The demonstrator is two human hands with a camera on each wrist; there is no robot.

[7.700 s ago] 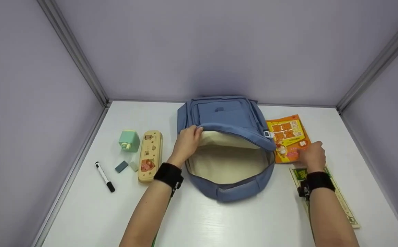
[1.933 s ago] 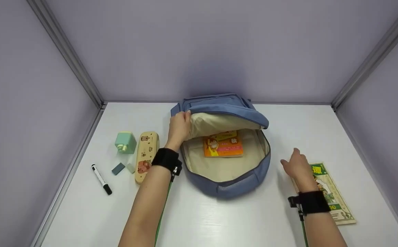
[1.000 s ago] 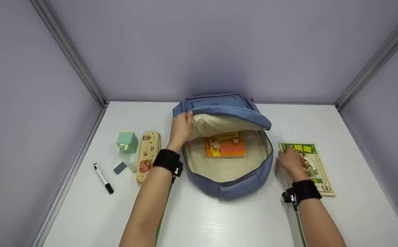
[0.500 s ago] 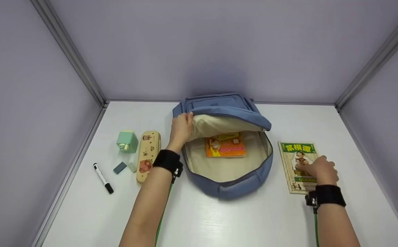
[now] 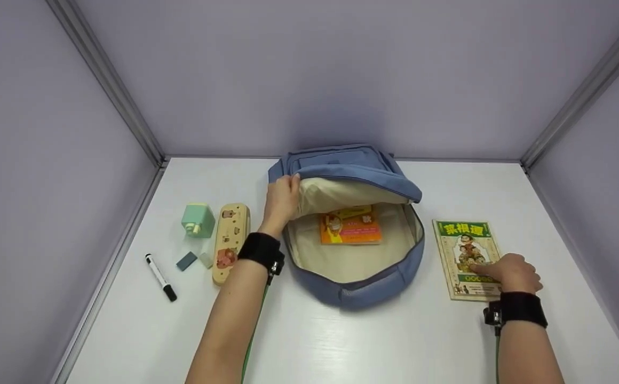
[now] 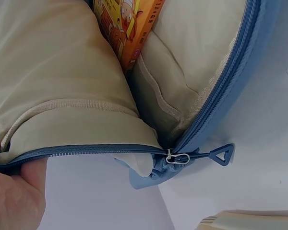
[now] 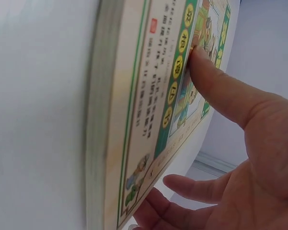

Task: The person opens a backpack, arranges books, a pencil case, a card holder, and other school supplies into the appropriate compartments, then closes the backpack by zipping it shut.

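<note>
A backpack (image 5: pixel 352 266) lies mid-counter (image 5: pixel 341 346) with one book (image 5: pixel 350 226) inside; another book (image 5: pixel 467 256) lies to its right, a pencil case (image 5: pixel 230 242) to its left.

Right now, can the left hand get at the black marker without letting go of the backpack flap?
Probably not. The left hand grips the backpack flap, and the marker lies well off, beyond the pencil case.

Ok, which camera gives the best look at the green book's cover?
The head view: the whole cover of the green book faces the camera, with the right hand on its lower part. The right wrist view shows it edge-on and skewed; the left wrist view shows none of it.
</note>
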